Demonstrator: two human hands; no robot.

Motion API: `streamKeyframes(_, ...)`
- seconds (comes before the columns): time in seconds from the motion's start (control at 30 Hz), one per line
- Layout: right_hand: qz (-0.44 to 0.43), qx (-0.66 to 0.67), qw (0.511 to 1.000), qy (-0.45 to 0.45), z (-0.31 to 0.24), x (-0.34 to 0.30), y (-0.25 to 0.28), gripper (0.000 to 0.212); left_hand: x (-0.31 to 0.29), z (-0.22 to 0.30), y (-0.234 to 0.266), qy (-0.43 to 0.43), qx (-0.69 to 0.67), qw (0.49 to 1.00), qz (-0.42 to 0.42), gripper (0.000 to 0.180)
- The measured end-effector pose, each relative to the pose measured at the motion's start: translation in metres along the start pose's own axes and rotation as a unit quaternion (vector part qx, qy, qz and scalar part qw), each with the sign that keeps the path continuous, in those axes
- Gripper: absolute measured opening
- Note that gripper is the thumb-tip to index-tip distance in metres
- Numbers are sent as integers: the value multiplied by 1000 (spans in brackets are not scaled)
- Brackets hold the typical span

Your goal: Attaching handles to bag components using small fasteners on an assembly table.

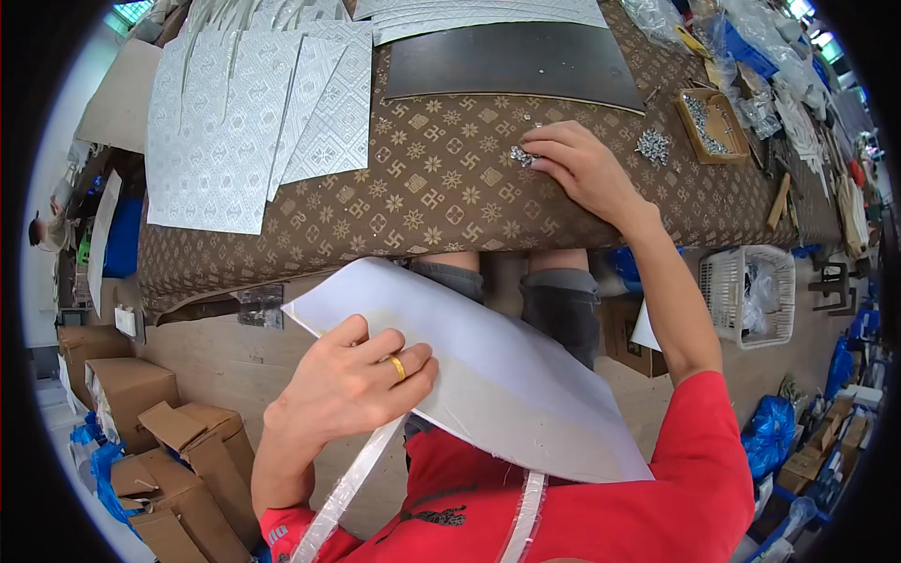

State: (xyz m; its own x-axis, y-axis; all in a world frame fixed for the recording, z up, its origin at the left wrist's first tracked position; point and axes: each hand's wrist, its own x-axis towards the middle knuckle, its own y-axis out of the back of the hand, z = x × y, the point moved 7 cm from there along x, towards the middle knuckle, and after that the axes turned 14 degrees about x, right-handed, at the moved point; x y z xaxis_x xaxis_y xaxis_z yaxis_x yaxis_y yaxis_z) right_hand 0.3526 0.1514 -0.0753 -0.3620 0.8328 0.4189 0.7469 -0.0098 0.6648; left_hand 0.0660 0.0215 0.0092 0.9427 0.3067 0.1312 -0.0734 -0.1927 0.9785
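Note:
My left hand [361, 380], with a gold ring on one finger, is closed on the left edge of a large white sheet [488, 375]. The sheet lies tilted across my lap and bends a little. Two shiny whitish straps, a left strap [347, 483] and a right strap [524, 516], come out from under its near edge; where they are fixed is hidden. On the cloth-covered table [432, 206], my right hand [582, 169] has its fingertips drawn together at a small heap of silvery metal pieces [523, 157]. What sits between those fingertips is partly hidden.
Silver patterned sheets [225, 122] lie at the table's left, a dark board [511, 64] at its far side. Right of my hand are another metal heap [652, 145] and a box of metal pieces [713, 127]. Cardboard boxes [197, 450] and a white basket [746, 296] stand below.

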Motion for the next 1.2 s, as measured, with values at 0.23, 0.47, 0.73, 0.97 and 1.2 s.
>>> streamKeyframes(0.23, 23, -91, 996, -3, 2, -7, 23, 12, -40, -45, 24, 122, -39, 991, -38, 17)
streamKeyframes(0.47, 130, -60, 989, -29, 12, -7, 42, 12, -244, -98, -11, 661, -163, 721, -128, 21)
streamKeyframes(0.73, 200, 235, 920, -241, 28, -15, 38, 17, -178, -32, -126, 680, -604, 365, 199, 57)
streamKeyframes(0.97, 198, 517, 782, -284, -43, -16, -36, 21, -138, -10, -145, 636, -658, 343, 212, 50)
streamKeyframes(1.2, -65, 538, 790, -287, -128, 1, -148, 20, -129, 6, -143, 622, -656, 366, 222, 41)
